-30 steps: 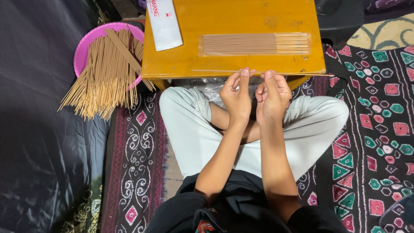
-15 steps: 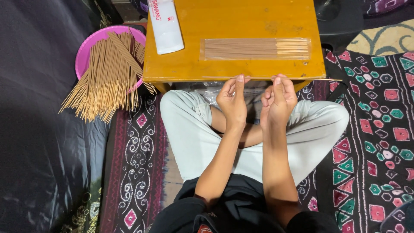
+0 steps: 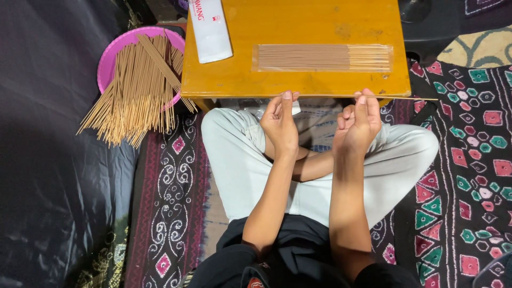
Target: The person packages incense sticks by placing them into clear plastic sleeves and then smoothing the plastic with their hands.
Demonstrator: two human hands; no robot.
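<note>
My left hand point(image 3: 280, 125) and my right hand point(image 3: 360, 120) are raised side by side at the front edge of a low yellow wooden table point(image 3: 240, 80). A single thin incense stick point(image 3: 410, 98) lies along that edge. Both hands pinch it with their fingertips, and its end pokes out to the right past my right hand. On the tabletop just beyond lies a flat clear packet of brown incense sticks point(image 3: 322, 57). I sit cross-legged in pale trousers under the table's edge.
A long white box point(image 3: 210, 29) lies on the table's left part. Left of the table, a pink basin point(image 3: 114, 58) holds a big fanned bundle of incense sticks point(image 3: 136, 90). A patterned mat point(image 3: 469, 160) and black plastic sheet point(image 3: 48, 160) cover the floor.
My hands were close together at the table's edge and have moved apart, the left one leftward and the right one rightward, along the stick.
</note>
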